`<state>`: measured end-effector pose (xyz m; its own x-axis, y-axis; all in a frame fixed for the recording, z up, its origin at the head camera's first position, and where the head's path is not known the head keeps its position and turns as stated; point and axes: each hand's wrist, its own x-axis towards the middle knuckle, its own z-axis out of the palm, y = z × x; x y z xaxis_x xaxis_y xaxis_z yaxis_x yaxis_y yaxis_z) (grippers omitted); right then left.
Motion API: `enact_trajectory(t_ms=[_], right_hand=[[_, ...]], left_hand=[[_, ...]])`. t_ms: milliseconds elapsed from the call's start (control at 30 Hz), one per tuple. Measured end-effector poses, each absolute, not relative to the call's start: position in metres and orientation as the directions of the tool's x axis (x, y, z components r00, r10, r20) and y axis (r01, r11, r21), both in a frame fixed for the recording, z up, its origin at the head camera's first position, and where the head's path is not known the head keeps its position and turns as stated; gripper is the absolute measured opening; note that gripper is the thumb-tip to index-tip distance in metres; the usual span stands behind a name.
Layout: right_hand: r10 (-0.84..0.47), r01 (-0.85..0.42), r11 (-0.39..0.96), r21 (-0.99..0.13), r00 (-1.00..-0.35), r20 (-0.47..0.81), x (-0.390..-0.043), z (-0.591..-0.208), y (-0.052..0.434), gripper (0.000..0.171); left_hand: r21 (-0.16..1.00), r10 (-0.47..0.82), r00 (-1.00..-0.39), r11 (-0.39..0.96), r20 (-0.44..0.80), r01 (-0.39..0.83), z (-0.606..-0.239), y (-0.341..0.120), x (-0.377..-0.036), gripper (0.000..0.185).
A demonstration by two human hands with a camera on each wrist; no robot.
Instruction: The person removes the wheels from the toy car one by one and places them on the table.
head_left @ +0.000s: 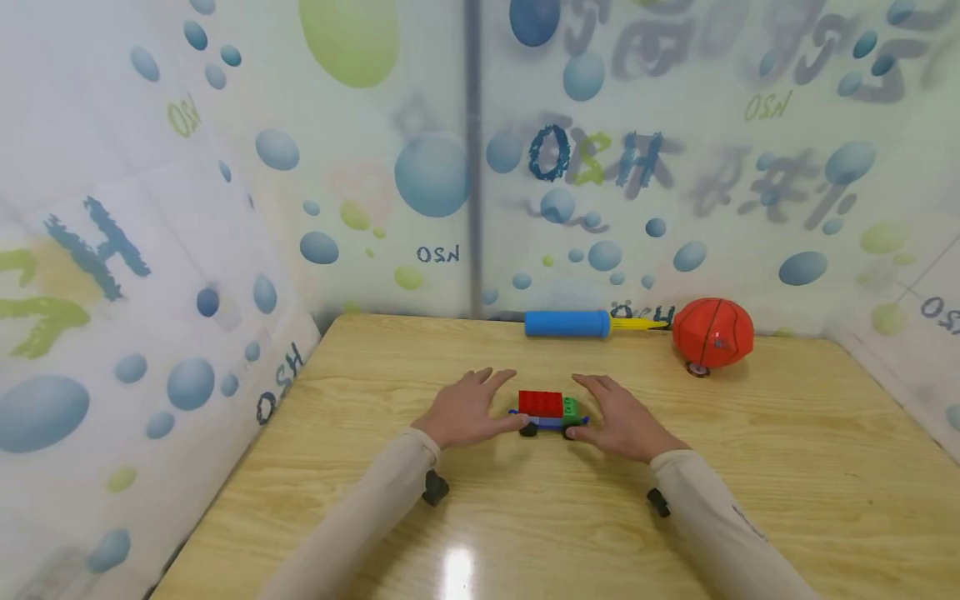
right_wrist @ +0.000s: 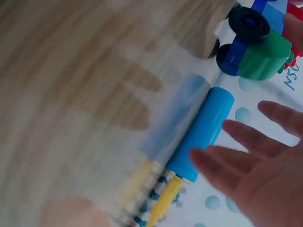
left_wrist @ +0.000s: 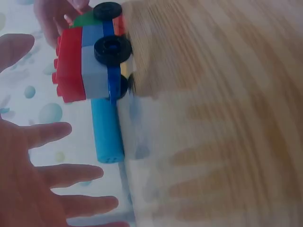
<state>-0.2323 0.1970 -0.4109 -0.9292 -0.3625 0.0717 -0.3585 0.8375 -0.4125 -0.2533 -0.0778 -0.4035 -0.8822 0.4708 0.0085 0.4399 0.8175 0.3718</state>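
Both ends of our toy truck (head_left: 543, 406) likely want light, even pressure, while our left hand (head_left: 465, 414) and right hand (head_left: 622, 422) flank it, each grip loose and empty.

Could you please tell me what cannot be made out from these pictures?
Head view: the far side of the red, blue and green plastic toy truck, hidden by its own body.
Head view: the dark round piece by the shiny red ball, too small to identify.
Head view: the dark marking on the beige right sleeve, too small to read.
Right wrist view: part of the bare right hand, cut off by the right edge.
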Motion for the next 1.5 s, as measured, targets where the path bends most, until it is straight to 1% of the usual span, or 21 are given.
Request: enact_trajectory(t_ms=[133,267,467,533,667,767,1033,1167,1367,1500], right_hand=[[-0.367,-0.364,0.799,-0.479,-0.926,0.092,-0.234,-0.411,0.192,0.076],[-0.36,-0.357,0.759,-0.545,-0.927,0.106,-0.235,-0.41,0.188,0.066],[-0.34,-0.326,0.695,-0.641,-0.934,0.106,-0.237,-0.408,0.186,0.053],[-0.335,-0.321,0.691,-0.648,-0.936,0.108,-0.239,-0.409,0.186,0.048],[-0.344,-0.338,0.706,-0.623,-0.932,0.117,-0.243,-0.41,0.184,0.04],[-0.349,-0.342,0.713,-0.613,-0.93,0.113,-0.244,-0.41,0.184,0.037],[-0.354,-0.341,0.71,-0.616,-0.929,0.106,-0.249,-0.41,0.186,0.037],[-0.365,-0.35,0.689,-0.635,-0.924,0.113,-0.249,-0.401,0.187,0.038],[-0.401,-0.385,0.62,-0.684,-0.905,0.145,-0.25,-0.381,0.185,0.053],[-0.418,-0.388,0.58,-0.716,-0.896,0.146,-0.252,-0.37,0.182,0.061]], left_hand=[[0.424,0.503,-0.864,0.779,0.017,0.461,-0.406,-0.068,-0.256,0.074],[0.482,0.542,-0.839,0.722,0.05,0.495,-0.409,-0.059,-0.259,0.064],[0.51,0.6,-0.794,0.653,0.102,0.559,-0.408,-0.05,-0.262,0.054],[0.513,0.608,-0.787,0.645,0.105,0.566,-0.406,-0.047,-0.261,0.05],[0.513,0.61,-0.785,0.644,0.103,0.568,-0.405,-0.044,-0.261,0.043],[0.514,0.607,-0.788,0.645,0.105,0.566,-0.405,-0.042,-0.261,0.04],[0.523,0.598,-0.794,0.645,0.107,0.556,-0.403,-0.041,-0.259,0.037],[0.564,0.598,-0.793,0.616,0.118,0.549,-0.399,-0.044,-0.258,0.037],[0.654,0.588,-0.801,0.564,0.111,0.504,-0.396,-0.048,-0.259,0.041],[0.695,0.604,-0.791,0.527,0.099,0.489,-0.394,-0.048,-0.259,0.046]])
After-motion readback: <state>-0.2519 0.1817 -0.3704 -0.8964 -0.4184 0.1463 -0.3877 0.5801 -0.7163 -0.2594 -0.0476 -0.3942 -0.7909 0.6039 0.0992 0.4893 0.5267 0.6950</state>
